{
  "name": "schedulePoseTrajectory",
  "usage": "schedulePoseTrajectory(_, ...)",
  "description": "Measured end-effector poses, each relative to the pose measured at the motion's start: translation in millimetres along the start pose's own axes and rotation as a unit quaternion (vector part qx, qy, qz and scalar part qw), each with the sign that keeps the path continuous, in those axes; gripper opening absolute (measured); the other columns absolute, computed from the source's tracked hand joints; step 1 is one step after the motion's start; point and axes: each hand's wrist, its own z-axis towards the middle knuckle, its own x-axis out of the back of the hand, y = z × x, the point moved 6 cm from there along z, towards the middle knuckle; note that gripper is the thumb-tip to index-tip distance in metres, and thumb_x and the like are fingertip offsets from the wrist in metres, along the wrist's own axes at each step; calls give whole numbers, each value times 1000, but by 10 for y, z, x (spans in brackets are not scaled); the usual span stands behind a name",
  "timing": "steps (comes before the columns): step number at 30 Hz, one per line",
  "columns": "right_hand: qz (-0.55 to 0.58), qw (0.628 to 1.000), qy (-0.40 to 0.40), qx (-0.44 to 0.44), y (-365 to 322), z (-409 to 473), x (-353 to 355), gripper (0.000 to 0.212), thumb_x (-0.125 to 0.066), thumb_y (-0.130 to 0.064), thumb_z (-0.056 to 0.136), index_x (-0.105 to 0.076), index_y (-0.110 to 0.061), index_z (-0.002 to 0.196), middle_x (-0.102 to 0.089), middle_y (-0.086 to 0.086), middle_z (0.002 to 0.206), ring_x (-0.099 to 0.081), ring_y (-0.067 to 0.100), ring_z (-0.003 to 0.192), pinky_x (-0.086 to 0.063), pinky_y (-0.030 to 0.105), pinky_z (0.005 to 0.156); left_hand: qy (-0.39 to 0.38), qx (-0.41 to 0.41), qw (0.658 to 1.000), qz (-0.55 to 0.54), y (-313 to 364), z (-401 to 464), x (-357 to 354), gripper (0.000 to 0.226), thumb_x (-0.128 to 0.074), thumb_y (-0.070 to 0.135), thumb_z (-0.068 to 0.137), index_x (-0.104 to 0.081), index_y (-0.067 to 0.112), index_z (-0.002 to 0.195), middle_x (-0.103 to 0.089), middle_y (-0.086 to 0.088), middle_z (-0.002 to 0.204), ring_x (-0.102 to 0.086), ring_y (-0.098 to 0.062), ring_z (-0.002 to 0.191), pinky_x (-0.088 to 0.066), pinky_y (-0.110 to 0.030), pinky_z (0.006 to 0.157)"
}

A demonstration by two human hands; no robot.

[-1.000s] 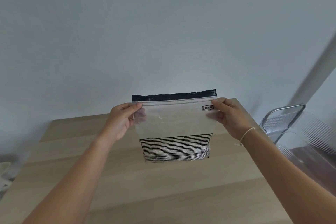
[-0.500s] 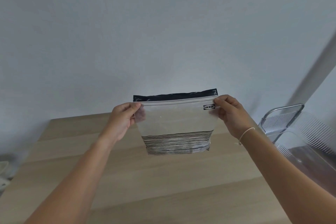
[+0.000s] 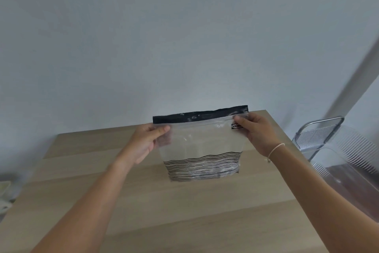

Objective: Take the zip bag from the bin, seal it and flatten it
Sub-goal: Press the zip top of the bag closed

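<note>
A clear zip bag (image 3: 202, 146) with a black top band and black stripes along its bottom hangs upright above the wooden table (image 3: 143, 201). My left hand (image 3: 146, 140) pinches its upper left corner just below the band. My right hand (image 3: 256, 131) pinches the upper right corner, partly covering a small black logo. The bag's striped bottom edge is at or just above the tabletop; I cannot tell if it touches. The bag looks empty.
A clear ribbed plastic bin (image 3: 348, 162) with a metal handle (image 3: 320, 127) stands off the table's right edge. A plain pale wall rises behind the table. A small blurred object (image 3: 4, 195) shows at the far left edge.
The bag with both hands shifted slightly, rising a little and then settling lower again. My right thumb now covers part of the logo. Both grips stayed on the top corners.
</note>
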Motion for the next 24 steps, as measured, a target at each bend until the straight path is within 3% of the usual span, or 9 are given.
schedulePoseTrajectory(3,-73,997,0,-7,19,26,25,11,-66,-13,78,-70,-17,69,-69,-6,63,-64,6,62,-56,18,63,18,1,1000,18,-57,9,40,15,-62,5,77,-75,11,72,-74,-2,64,-68,-10,57,-57,-24,54)
schedulePoseTrajectory(6,-129,992,0,-15,37,51,65,5,-68,-16,77,-68,-16,73,-66,1,73,-62,5,61,-53,15,59,24,1,998,51,-45,11,93,9,-69,17,66,-74,11,71,-74,-2,64,-68,-11,57,-57,-23,54)
schedulePoseTrajectory(10,-128,992,-6,-23,53,40,81,3,-66,-12,79,-67,-12,76,-63,5,75,-63,4,60,-52,13,57,31,6,997,77,-55,15,143,14,-74,24,60,-74,12,67,-73,-2,64,-67,-12,56,-57,-23,54)
schedulePoseTrajectory(16,-93,992,-67,-55,24,-59,52,9,-55,-2,85,-63,-5,85,-61,6,78,-64,8,67,-57,18,66,-2,17,999,30,-67,16,122,9,-69,18,66,-76,13,70,-73,-1,65,-67,-11,57,-57,-24,55)
schedulePoseTrajectory(24,-90,994,-51,-44,2,-59,61,10,-55,-3,85,-61,-1,92,-59,8,80,-58,15,74,-54,24,79,-17,6,999,29,-57,24,67,10,-67,13,68,-76,13,70,-74,-2,66,-69,-11,61,-57,-23,58)
